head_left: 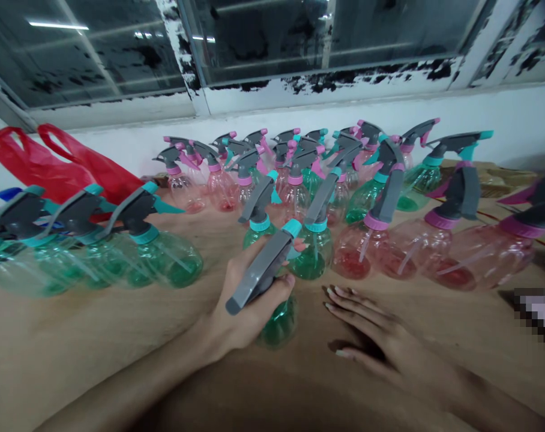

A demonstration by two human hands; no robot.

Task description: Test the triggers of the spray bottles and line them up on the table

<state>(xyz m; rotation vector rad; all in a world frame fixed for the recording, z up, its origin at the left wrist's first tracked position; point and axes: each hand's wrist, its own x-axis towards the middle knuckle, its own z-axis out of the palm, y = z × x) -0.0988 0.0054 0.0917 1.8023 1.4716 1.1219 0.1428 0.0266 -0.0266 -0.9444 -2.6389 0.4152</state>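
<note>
My left hand (245, 306) is wrapped round the neck of a green spray bottle (279, 327) with a grey and teal trigger head. The bottle stands in front of me, its collar hidden by my fingers. To its right, my right hand (376, 330) rests on the wooden table (326, 384), fingers stretched out and holding nothing. Just beyond my hands are another green spray bottle (311, 264) and a pink one (356, 264).
Several green bottles (173, 264) line the left side, with a red plastic bag (92, 168) behind them. Many pink and green bottles (295, 198) crowd the back near the wall. More pink bottles (484, 258) stand at right, near a blurred flat object (542, 312).
</note>
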